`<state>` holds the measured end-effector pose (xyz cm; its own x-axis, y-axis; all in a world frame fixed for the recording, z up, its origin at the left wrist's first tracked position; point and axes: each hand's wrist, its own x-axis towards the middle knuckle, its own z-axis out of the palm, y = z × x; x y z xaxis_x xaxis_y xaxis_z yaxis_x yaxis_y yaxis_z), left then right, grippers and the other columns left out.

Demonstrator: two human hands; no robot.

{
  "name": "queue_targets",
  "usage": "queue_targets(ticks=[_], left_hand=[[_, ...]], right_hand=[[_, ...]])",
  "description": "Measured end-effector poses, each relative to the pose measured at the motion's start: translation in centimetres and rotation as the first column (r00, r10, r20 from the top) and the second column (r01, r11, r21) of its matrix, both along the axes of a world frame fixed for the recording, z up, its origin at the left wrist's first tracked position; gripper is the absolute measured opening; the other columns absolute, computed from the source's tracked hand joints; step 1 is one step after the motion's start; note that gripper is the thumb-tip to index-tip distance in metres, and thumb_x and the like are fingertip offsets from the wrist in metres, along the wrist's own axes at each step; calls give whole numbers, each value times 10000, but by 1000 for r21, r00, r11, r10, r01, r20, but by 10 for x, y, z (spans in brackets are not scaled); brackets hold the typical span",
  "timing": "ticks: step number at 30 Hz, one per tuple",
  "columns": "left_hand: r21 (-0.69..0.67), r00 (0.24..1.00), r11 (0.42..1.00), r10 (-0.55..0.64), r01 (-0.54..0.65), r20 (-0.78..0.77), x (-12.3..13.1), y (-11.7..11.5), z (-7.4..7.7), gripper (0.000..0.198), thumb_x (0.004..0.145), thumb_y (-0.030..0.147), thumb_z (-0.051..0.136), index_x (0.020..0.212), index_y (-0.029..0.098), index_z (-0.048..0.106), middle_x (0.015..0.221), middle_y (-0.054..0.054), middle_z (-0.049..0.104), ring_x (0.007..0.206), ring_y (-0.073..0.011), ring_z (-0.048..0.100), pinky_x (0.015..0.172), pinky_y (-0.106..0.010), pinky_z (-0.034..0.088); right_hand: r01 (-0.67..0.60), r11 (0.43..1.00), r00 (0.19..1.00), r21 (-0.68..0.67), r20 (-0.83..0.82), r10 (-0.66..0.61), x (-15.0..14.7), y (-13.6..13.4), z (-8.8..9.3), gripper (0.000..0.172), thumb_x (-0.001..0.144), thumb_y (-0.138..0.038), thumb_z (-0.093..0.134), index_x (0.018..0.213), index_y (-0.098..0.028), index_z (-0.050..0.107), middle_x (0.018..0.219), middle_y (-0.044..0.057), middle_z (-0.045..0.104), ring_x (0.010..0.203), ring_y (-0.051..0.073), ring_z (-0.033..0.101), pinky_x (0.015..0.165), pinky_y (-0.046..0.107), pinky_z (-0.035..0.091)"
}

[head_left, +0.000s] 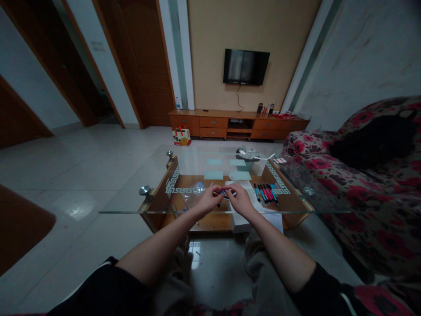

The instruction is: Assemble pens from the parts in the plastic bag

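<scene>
My left hand [209, 199] and my right hand [241, 200] meet over the near part of the glass coffee table [131, 202]. Between their fingertips is a small blue and black marker [219, 203], mostly covered by the fingers. Both hands are closed in a pinch on it; whether its cap is on cannot be made out. Just right of my right hand, several blue, pink and black markers [267, 193] lie side by side in a row on the glass. To the left of my left hand is crumpled clear plastic packaging [194, 193].
A white box [241, 224] and paper show beneath the glass. Toward the far edge sits a dark basket [248, 154], with a small card [280, 160] at its right. A floral sofa [315, 166] stands at right; a gift bag [181, 136] stands by the TV cabinet [213, 125].
</scene>
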<state>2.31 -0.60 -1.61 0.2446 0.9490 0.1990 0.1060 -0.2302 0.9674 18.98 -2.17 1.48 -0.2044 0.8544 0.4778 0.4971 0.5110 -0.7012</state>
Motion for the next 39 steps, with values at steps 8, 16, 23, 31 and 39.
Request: queue_targets(ticks=[8,16,23,31,39], left_hand=[[-17,994,994,107,-107,-23,-1,3,1,231,765,324,696,915,174,604,837,-16,619,670,-124,594,587,-227,475],[-17,974,974,224,-225,-24,-6,4,1,181,756,249,680,876,180,563,817,1,578,668,-116,558,604,-221,459],[-17,972,973,231,-231,34,-6,8,-3,284,749,231,700,988,201,551,851,6,554,732,-117,574,658,-224,471],[-35,974,976,219,-217,65,-7,6,-2,296,751,277,718,983,208,547,860,10,556,697,-107,566,622,-211,458],[-40,970,971,236,-234,55,-6,2,5,273,758,242,699,980,204,544,874,5,546,708,-108,564,631,-213,462]], right_hand=[[131,991,991,-1,-19,-131,21,18,-9,260,871,-159,494,1012,-179,712,1036,85,682,937,180,623,807,299,505],[250,948,892,-199,427,-146,53,34,-42,199,824,-163,586,956,-158,736,942,93,720,885,201,647,840,299,463],[211,934,871,-288,489,-46,55,37,-52,151,771,-182,664,889,-177,757,862,62,734,819,181,655,751,243,447],[202,932,860,-301,510,-21,51,39,-60,117,757,-184,658,825,-183,754,844,57,721,783,168,635,704,229,426],[196,931,855,-308,518,-8,50,41,-61,91,752,-202,659,750,-184,749,802,59,726,755,173,639,691,230,408]])
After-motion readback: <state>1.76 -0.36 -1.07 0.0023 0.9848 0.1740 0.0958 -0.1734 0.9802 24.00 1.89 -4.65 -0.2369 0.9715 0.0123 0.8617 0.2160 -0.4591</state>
